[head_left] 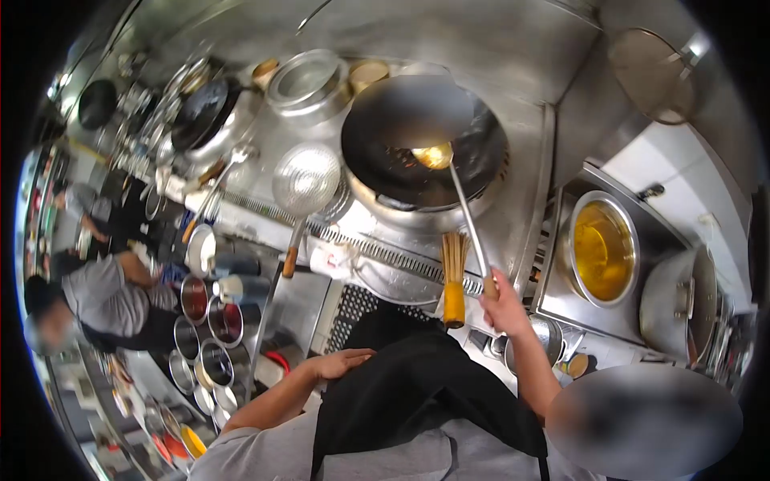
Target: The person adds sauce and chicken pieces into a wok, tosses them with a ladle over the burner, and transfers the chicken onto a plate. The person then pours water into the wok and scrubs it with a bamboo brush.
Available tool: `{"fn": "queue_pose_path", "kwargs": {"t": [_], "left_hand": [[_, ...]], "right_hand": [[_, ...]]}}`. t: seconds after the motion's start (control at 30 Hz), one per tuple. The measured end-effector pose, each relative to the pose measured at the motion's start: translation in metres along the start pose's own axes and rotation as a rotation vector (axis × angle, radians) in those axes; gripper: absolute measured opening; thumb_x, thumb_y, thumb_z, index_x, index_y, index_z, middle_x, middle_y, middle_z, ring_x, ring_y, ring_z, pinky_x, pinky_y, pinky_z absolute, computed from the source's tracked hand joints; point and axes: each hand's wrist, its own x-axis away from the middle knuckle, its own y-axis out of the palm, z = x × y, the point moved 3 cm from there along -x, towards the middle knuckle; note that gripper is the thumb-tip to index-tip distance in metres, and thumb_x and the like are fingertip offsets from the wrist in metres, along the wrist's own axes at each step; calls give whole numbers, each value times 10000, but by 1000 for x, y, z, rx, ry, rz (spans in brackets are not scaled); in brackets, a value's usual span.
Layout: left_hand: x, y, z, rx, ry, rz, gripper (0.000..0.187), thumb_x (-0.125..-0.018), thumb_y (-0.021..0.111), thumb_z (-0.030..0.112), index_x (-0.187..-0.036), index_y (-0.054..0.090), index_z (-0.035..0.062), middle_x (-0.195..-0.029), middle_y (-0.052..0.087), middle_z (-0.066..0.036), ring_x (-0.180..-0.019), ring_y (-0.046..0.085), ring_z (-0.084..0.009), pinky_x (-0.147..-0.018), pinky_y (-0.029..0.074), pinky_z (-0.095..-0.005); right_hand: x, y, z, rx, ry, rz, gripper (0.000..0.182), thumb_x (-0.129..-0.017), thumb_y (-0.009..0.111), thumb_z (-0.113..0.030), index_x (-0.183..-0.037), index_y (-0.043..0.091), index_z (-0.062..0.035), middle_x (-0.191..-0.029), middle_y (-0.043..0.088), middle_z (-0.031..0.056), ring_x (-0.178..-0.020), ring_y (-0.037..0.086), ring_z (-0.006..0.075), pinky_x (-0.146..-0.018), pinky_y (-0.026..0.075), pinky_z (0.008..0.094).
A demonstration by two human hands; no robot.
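My right hand (506, 305) is closed round the wooden end of a long-handled ladle (468, 212). The ladle's bowl rests inside a black wok (483, 164) on the range and shines golden; a blurred patch hides part of the wok. Against the front of my black apron (417, 377), my left hand (345, 365) lies flat and holds nothing. A bamboo wok brush (454, 276) stands just left of my right hand. Left of the wok, a perforated skimmer (306, 178) lies with its wooden handle toward me.
A metal pot of yellow liquid (603, 252) sits at the right, beside a large stockpot (680, 301). Stacked metal pots (305, 84) and a second wok (204, 112) are at the back left. Several containers (216, 321) and two people (120, 293) are farther left.
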Motion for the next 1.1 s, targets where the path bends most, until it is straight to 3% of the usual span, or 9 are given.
{"fn": "queue_pose_path", "kwargs": {"t": [0.1, 0.17, 0.2, 0.27, 0.47, 0.63, 0.8, 0.93, 1.1], "left_hand": [[14, 21, -41, -174, 68, 113, 526, -1034, 471, 353, -1434, 438, 14, -1467, 459, -149, -1352, 425, -253, -1120, 325, -341], [9, 36, -75, -264, 281, 200, 460, -1034, 469, 346, -1365, 504, 29, -1365, 534, -140, -1254, 500, -275, -1086, 361, -357], [5, 46, -95, -303, 374, 241, 432, -1034, 468, 342, -1331, 536, 37, -1314, 571, -136, -1205, 538, -286, -1069, 379, -365], [3, 57, -111, -251, 492, 291, 393, -1004, 522, 319, -1279, 578, 44, -1275, 576, -150, -1169, 547, -320, -1034, 412, -402], [-44, 63, -213, 66, 203, 478, 390, -953, 591, 293, -1285, 594, 89, -1274, 578, -167, -1211, 541, -300, -1042, 422, -393], [-116, 86, -347, 52, 32, 492, 407, -912, 630, 299, -1268, 609, 103, -1229, 633, -167, -1139, 602, -327, -988, 468, -404], [-132, 111, -416, 181, 34, 531, 383, -903, 636, 306, -1222, 633, 93, -1181, 656, -171, -1119, 613, -321, -975, 473, -400], [-170, 111, -503, 389, -25, 744, 379, -881, 625, 321, -1159, 658, 66, -1099, 682, -179, -1056, 635, -340, -933, 492, -397], [-251, 89, -661, 591, -68, 1167, 404, -866, 628, 333, -1133, 660, 32, -1072, 694, -175, -1024, 651, -325, -900, 500, -391]], "right_hand": [[-44, -18, 10, 591, -375, 152, 730, -897, 579, -89, -1536, 230, -140, -1084, 632, 241, -864, 637, 399, -787, 503, 457], [-40, -9, -35, 761, -263, 161, 728, -903, 573, -117, -1543, 234, -188, -1212, 587, 288, -1017, 606, 453, -905, 471, 484], [-37, -1, -55, 795, -15, 104, 725, -908, 573, -130, -1545, 237, -207, -1229, 572, 295, -1042, 594, 454, -922, 462, 484], [-40, 3, -49, 900, -251, 146, 696, -911, 572, -125, -1536, 277, -204, -1197, 578, 266, -1051, 592, 432, -931, 463, 460], [7, 53, -64, 904, -724, 339, 472, -922, 557, -77, -1391, 505, -64, -1168, 556, 146, -1090, 571, 281, -921, 470, 358], [52, 138, 0, 512, -232, -444, 243, -946, 529, -60, -1156, 615, 25, -1003, 623, 106, -920, 614, 168, -845, 490, 294], [64, 190, 202, 888, 179, -867, 274, -896, 601, -109, -1157, 623, -28, -855, 677, 107, -805, 682, 203, -750, 531, 316], [53, 262, 328, 747, 504, -896, 311, -935, 595, -132, -1222, 623, -14, -936, 688, 95, -799, 661, 169, -670, 546, 318], [-35, 401, 471, 877, 534, -1179, 555, -971, 601, -233, -1453, 394, -53, -1262, 595, 121, -1010, 616, 204, -742, 551, 349]]}}
